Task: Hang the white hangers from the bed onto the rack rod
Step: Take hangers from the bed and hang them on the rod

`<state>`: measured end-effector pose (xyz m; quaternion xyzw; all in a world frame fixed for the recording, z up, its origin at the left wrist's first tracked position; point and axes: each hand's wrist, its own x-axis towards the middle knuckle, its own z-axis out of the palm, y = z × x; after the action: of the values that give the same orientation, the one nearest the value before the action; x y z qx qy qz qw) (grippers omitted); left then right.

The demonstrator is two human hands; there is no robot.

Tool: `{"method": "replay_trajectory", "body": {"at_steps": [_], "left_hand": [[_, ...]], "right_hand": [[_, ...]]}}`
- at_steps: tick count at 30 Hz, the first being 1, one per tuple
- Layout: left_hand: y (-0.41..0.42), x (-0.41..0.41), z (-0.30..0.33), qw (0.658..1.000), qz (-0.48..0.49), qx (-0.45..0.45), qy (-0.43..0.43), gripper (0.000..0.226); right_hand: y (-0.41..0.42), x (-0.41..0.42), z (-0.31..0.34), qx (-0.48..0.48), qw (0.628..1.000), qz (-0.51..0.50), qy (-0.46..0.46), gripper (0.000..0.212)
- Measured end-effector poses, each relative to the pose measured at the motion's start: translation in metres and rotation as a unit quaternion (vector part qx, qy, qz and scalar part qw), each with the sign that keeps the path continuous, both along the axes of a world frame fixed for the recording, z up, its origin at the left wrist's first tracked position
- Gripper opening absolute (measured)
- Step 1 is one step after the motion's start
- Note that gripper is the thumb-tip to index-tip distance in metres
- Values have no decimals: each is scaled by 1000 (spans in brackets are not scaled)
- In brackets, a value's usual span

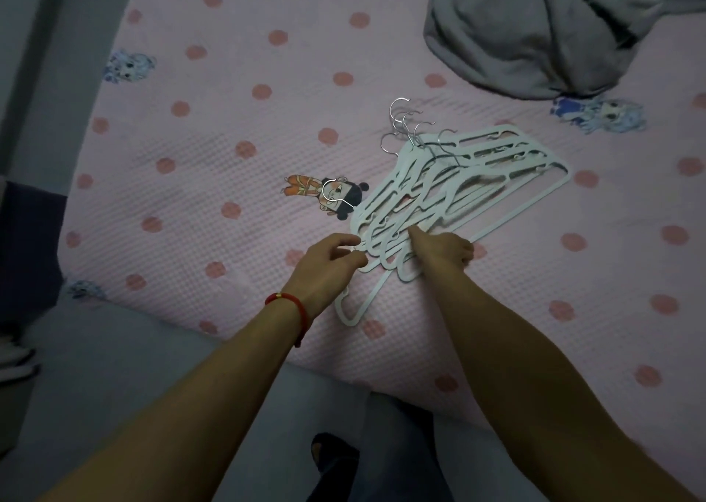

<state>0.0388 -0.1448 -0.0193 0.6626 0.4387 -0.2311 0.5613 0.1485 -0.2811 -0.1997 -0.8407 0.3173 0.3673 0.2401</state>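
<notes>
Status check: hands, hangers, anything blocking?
Left hand and right hand at near end of white hangers, grip unclear. Pile flat on bed, hooks tangled. Grey blanket clear beyond.

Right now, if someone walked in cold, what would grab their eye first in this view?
Probably the fanned pile of white hangers mid-bed, metal hooks pointing away, with the left hand and right hand both at its near edge. Next, the pink dotted bedsheet with cartoon prints, and a crumpled grey garment at the far right.
</notes>
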Motion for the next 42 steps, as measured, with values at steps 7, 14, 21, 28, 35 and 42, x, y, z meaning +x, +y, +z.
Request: {"method": "replay_trajectory", "body": {"at_steps": [7,14,21,28,35,42], "left_hand": [[1,0,30,999,2,15,-32,30],[17,-40,93,988,90,20,-121,32],[70,-154,167,901,364,-11,-236,26],[75,-337,227,794,510,84,-319,27],[3,-523,255,701,609,172,-330,24],[-110,-675,248,609,687,229,-324,21]], "right_hand": [[-20,-30,67,193,980,0,-45,103],[21,-74,187,496,832,232,87,61],[120,-144,288,521,655,511,193,56],[231,-235,425,431,367,787,-245,66],[249,-455,525,586,94,786,-174,70],[180,-645,527,590,32,804,-60,57]]}}
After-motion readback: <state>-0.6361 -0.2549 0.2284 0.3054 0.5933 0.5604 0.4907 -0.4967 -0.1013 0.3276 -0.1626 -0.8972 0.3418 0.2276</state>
